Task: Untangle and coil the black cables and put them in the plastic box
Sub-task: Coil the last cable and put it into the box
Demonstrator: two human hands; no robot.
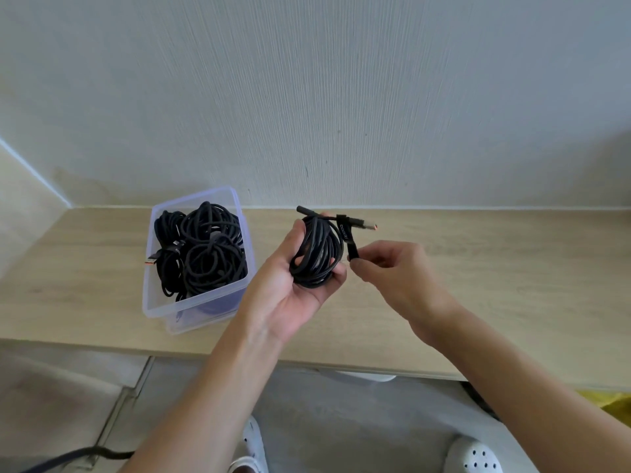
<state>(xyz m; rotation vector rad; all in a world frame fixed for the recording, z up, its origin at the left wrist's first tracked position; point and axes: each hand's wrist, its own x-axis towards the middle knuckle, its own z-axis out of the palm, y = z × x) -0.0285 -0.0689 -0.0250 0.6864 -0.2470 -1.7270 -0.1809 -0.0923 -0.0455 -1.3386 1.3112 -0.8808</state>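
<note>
Our left hand cups the coiled cable above the middle of the tabletop, with fingers and thumb curled round its loops. Our right hand pinches the free end of the cable's black strap, just right of the coil. The plastic box stands toward the tabletop's left end and holds further coiled cables.

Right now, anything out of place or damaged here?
Nothing spilled or damaged. Small things: a connector hangs over the left rim of the plastic box, and the strap on the coil in the left hand is unfastened, its end pinched by the right hand. A dark cable lies on the floor.
</note>
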